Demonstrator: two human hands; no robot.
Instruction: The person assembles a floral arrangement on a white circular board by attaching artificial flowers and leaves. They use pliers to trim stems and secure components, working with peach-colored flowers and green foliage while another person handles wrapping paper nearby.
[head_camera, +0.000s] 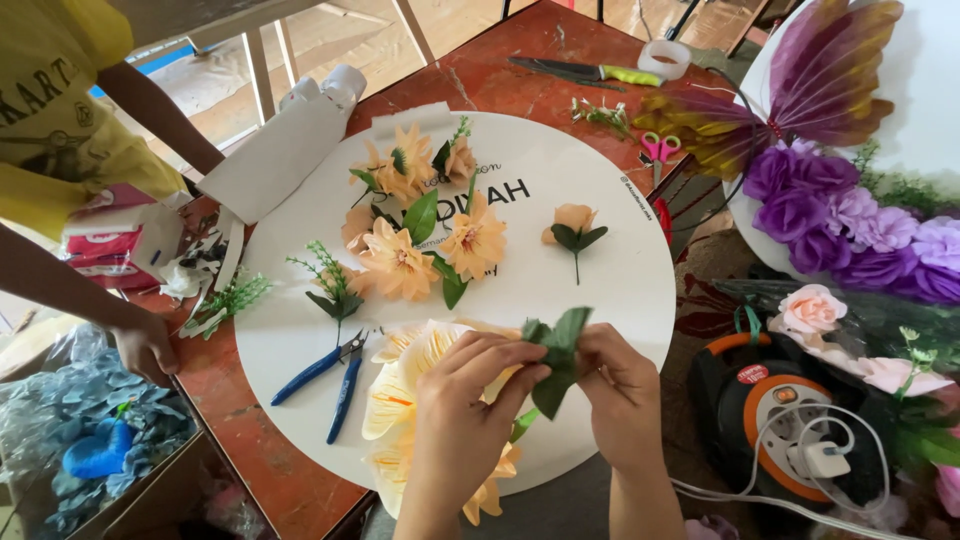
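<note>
Both hands, left (455, 400) and right (620, 385), pinching green leaves (555, 355) over a pale orange flower (410, 385), blue pliers (330, 372) beside it, peach blossoms (420, 230) across the white round board (620, 280), another person's hand (145, 345) at the desk (250, 450) edge

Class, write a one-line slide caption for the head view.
Both hands, left and right, hold green leaves above a round white board of peach flowers.

The big peach paper flower (425, 400) is mostly buried under the left hand (462, 410), so its centre can't be made out. The round white board (300, 345) has lettering half covered by the small peach blooms (420, 235). The purple butterfly (800, 80) gets chopped by the top edge, and the co-worker's arm (60, 290) runs off the left.
</note>
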